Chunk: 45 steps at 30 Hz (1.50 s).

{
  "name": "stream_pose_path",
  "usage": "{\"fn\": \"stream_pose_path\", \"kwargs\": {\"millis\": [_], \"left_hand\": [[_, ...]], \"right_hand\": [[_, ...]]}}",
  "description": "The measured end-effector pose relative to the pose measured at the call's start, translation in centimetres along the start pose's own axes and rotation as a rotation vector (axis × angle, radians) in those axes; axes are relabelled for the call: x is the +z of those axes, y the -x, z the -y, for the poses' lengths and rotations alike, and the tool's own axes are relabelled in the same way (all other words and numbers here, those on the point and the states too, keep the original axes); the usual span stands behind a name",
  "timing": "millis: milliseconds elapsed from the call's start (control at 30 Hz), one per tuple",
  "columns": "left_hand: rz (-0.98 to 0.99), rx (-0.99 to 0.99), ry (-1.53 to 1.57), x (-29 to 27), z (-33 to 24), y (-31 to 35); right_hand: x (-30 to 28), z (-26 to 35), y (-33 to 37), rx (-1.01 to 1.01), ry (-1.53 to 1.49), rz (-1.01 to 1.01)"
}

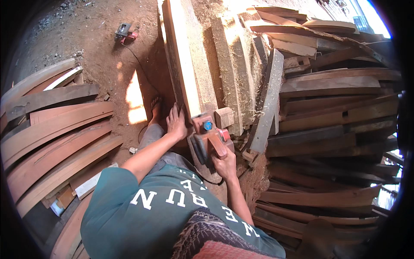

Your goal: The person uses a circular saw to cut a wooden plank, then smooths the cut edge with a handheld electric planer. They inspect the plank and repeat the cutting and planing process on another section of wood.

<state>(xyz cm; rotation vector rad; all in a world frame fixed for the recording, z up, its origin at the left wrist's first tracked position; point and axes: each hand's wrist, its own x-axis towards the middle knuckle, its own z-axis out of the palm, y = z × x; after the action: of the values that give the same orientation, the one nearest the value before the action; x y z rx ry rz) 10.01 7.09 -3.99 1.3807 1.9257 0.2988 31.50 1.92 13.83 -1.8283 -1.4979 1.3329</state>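
A pale wooden beam (189, 64) runs away from me, its top partly in bright sun. An electric hand planer (206, 137), reddish and dusty with a blue knob, sits on the beam's near end. My right hand (225, 164) is closed around its rear handle. My left hand (177, 123) lies against the beam's left side near that end, fingers stretched along the wood. A small wood block (224, 116) is just right of the planer. The planer's underside is hidden.
Sawdust-covered timbers (233, 64) and a sloping grey board (268, 99) lie right of the beam. Stacked planks (336, 82) fill the right side, with more planks (60, 129) at left. A red and grey corded power tool (126, 33) rests on the dirt floor, its cord (140, 64) trailing toward my foot.
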Motion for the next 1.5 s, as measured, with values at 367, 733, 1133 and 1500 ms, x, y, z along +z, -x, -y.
{"fn": "stream_pose_path", "kwargs": {"millis": [367, 733, 1133, 1500], "left_hand": [[-0.206, 0.337, 0.443, -14.4, -7.8, 4.5], [-0.357, 0.453, 0.898, -29.0, -15.3, 1.9], [-0.413, 0.520, 0.948, -29.5, -14.9, 1.0], [-0.425, 0.381, 0.817, -32.2, -14.7, 3.3]], "right_hand": [[-5.5, -4.5, 4.5, 0.048, -0.227, -0.196], [-4.7, -2.1, 2.3, 0.013, -0.257, -0.052], [-3.9, -2.4, 2.0, 0.121, -0.194, 0.034], [-5.5, -1.2, 0.7, 0.048, -0.125, 0.006]]}}
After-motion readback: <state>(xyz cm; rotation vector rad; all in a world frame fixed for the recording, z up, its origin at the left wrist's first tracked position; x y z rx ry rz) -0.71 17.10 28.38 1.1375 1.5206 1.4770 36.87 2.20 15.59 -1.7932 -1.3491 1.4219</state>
